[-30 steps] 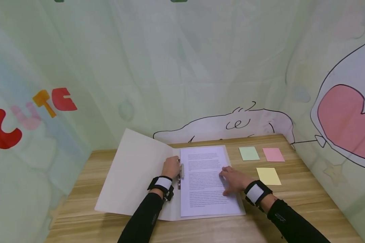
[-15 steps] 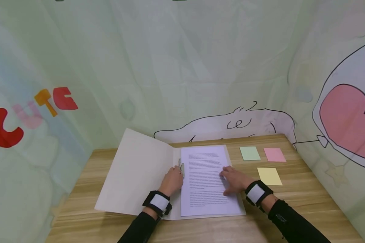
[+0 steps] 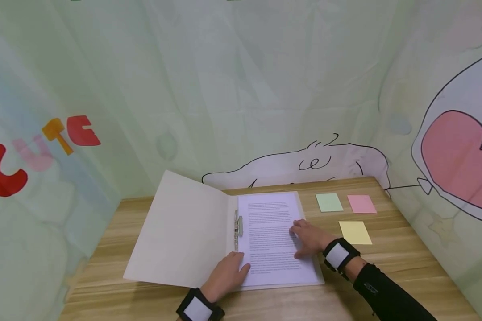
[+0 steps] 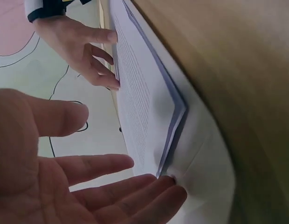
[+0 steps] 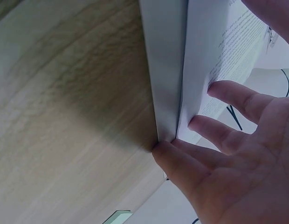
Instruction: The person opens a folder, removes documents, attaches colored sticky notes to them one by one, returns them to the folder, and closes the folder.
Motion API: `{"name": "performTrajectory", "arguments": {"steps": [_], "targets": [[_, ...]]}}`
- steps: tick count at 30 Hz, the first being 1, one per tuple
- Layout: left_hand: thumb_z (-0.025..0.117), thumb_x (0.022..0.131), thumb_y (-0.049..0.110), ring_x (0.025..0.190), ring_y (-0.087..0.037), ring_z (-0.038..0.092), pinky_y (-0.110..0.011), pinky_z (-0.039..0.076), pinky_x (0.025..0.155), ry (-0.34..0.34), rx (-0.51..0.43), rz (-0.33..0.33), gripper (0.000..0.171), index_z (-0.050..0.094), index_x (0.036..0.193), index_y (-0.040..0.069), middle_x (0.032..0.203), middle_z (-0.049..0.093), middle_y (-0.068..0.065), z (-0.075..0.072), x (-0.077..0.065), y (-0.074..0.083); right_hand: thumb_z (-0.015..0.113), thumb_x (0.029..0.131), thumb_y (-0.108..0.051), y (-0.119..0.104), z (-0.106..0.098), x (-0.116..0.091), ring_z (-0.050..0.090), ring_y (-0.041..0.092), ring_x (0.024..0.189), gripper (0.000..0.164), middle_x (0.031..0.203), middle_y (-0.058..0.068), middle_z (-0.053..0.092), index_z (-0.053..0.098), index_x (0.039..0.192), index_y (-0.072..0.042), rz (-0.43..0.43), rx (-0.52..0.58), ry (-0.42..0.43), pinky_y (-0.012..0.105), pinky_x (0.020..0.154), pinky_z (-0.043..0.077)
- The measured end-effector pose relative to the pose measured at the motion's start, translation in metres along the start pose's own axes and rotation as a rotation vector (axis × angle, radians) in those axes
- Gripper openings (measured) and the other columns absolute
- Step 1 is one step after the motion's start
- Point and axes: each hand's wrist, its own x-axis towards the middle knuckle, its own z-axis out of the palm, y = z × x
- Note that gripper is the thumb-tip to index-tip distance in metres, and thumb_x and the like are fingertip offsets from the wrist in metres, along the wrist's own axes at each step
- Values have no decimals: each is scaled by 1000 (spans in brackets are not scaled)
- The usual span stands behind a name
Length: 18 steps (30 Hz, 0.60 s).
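Observation:
A white folder (image 3: 180,232) lies spread on the table, its cover turned to the left. On its right side rests a stack of printed paper (image 3: 269,236), with a metal clip (image 3: 238,226) at the stack's left edge. My left hand (image 3: 225,274) is at the lower left corner of the paper, fingers extended; in the left wrist view its fingertips (image 4: 175,191) are right at the paper's edge. My right hand (image 3: 311,238) rests on the right edge of the stack with spread fingers, and in the right wrist view its fingertips (image 5: 214,87) touch the top sheet and the folder's edge.
To the right of the folder lie a green sticky note (image 3: 329,202), a pink one beside it and a yellow sticky note (image 3: 355,232) nearer me. The wooden table (image 3: 401,267) ends at a printed curtain (image 3: 241,89) behind and at both sides.
My left hand has left the metal clip and slid down toward me along the paper's left edge, its fingers straightening. The right hand has stayed in place.

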Motion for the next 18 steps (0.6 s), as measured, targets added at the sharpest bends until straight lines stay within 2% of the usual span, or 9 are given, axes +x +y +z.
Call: {"name": "performTrajectory", "arguments": {"steps": [5,11,18], "targets": [[57,93,22,103,-33,57,-48,46,86,-58,0,11,37,59,114,-8,112,59,-20,-2,-17,0,83,70,-32,0,0,0,37,34,128,71,142,20,37,52,128,-4,6,-6,-4,47,103,34],[58,92,27,100,-27,59,-45,48,85,-126,-25,21,36,63,112,-2,108,61,-12,-3,-33,-7,82,71,-33,-1,1,1,36,35,130,71,142,20,37,52,129,-5,0,-22,2,47,104,33],[58,93,24,80,-3,54,-27,47,72,-256,-272,108,21,70,98,8,89,64,10,-2,-53,-25,83,70,-32,1,2,-1,37,35,129,71,142,20,38,52,128,-5,-7,-9,6,47,103,33]]}}
